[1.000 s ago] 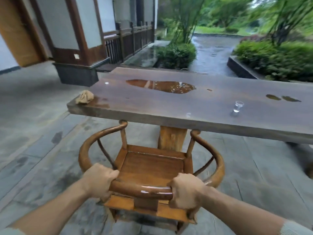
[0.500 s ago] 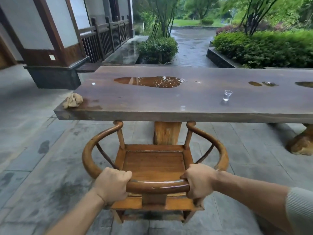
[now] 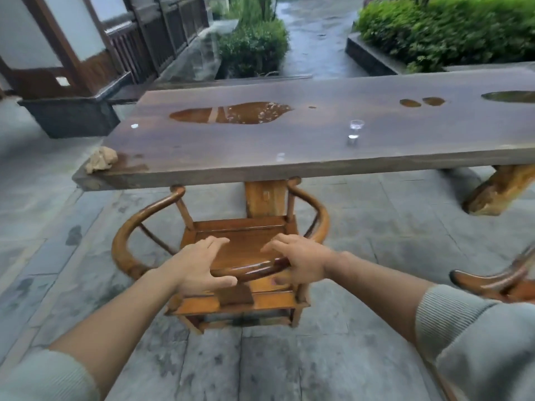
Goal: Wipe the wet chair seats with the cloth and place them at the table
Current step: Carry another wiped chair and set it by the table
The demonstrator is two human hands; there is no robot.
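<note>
Grey stone paving underfoot, green hedges beyond, one long dark wooden table (image 3: pixel 318 146) with four puddles (image 3: pixel 231 112) shining on top. One crumpled tan cloth (image 3: pixel 101 159) sits at its left corner, one small clear glass (image 3: pixel 355 131) mid-slab. One rounded wooden chair (image 3: pixel 246 250) faces the table edge, a second chair (image 3: pixel 498 280) at right. Left hand (image 3: pixel 199 270) and right hand (image 3: pixel 301 264) hover, fingers spread, gripping nothing.
</note>
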